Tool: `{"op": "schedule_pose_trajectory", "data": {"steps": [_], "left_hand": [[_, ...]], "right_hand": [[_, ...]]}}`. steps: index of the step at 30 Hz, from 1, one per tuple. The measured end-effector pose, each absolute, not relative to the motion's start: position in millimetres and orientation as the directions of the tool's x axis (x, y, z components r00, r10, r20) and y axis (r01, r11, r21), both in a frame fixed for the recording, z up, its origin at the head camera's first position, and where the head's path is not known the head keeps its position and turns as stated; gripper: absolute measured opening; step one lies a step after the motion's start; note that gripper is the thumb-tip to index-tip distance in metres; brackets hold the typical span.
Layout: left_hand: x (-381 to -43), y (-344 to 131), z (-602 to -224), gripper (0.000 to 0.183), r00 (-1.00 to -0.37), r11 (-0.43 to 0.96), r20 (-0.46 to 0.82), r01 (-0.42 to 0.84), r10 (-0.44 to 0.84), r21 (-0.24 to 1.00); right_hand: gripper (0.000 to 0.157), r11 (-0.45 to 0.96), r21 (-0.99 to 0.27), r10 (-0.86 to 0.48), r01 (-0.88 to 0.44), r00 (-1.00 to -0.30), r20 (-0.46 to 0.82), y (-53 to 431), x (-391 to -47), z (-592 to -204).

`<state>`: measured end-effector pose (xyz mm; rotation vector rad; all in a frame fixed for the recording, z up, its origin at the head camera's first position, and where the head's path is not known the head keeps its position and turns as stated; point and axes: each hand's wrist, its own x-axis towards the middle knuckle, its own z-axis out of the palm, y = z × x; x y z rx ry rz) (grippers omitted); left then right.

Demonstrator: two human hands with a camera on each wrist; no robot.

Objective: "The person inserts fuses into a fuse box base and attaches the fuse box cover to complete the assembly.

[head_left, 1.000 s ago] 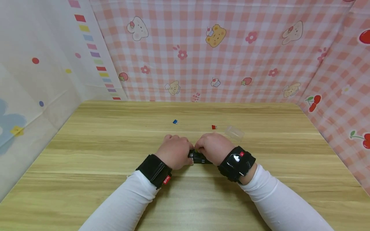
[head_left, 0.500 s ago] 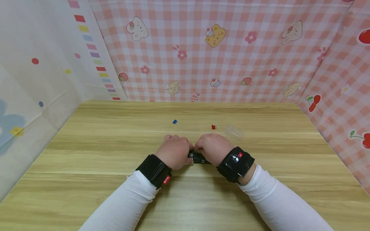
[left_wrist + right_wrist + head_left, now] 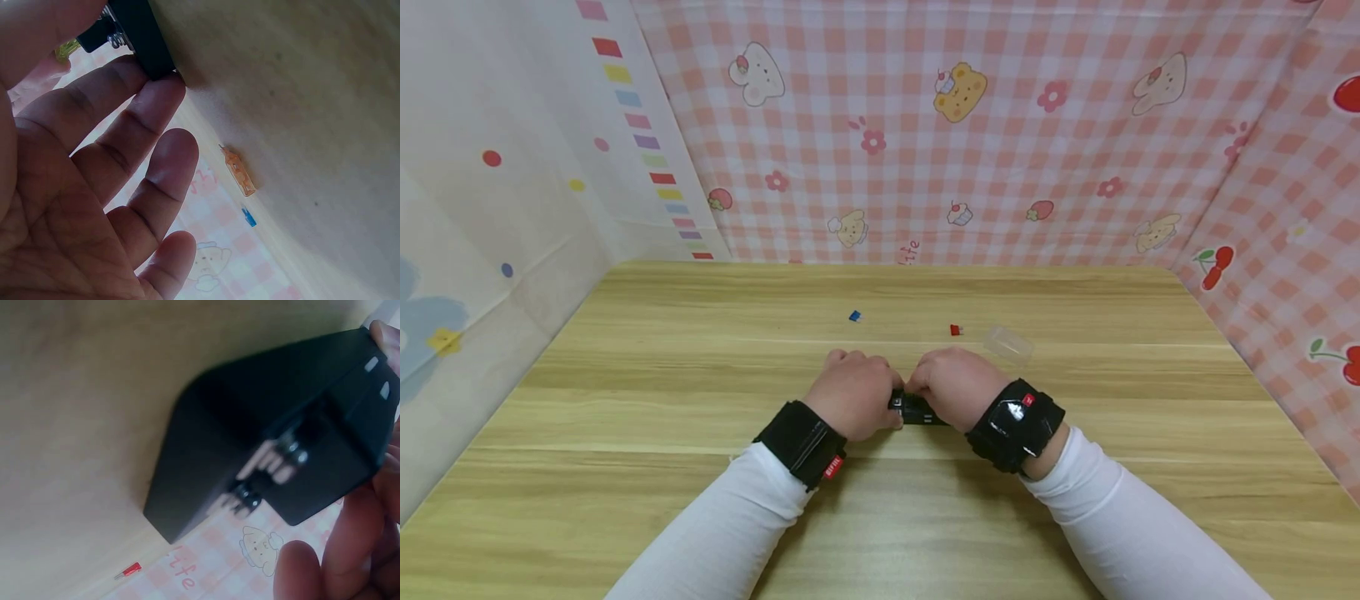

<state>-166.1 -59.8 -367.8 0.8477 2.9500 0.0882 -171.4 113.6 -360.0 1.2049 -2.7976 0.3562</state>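
Note:
A small black fuse holder [image 3: 917, 410] with metal terminals lies between both hands at the middle of the table. My left hand [image 3: 853, 396] grips its left end, thumb on the near side and fingers on the far side. My right hand [image 3: 962, 387] is over its right part, pinching a yellow blade fuse [image 3: 67, 50] at the holder; the head view hides this fuse behind the fingertips. In the right wrist view the holder's dark body [image 3: 225, 412] and silvery terminals [image 3: 287, 456] show close up.
Beyond the hands lie a blue blade fuse [image 3: 855, 317] and a red blade fuse [image 3: 956, 330]. A clear plastic cover [image 3: 1009, 344] is at the right. An orange fuse-like piece [image 3: 237, 172] appears near the left fingers in the left wrist view. Patterned cloth [image 3: 880, 167] walls the table's back.
My right hand has shifted only slightly, and the bit of yellow seen earlier at its fingertips is now covered in the head view. The left hand keeps its grip.

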Motion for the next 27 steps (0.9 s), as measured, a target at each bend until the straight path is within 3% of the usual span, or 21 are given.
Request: {"op": "schedule_pose_trajectory", "data": {"steps": [27], "left_hand": [[-165.4, -59.4, -367.7, 0.034, -0.844, 0.845, -0.049, 0.531, 0.534, 0.064]], "right_hand": [[0.017, 0.697, -0.179, -0.678, -0.695, -0.719, 0.151, 110.5, -169.2, -361.7]]}}
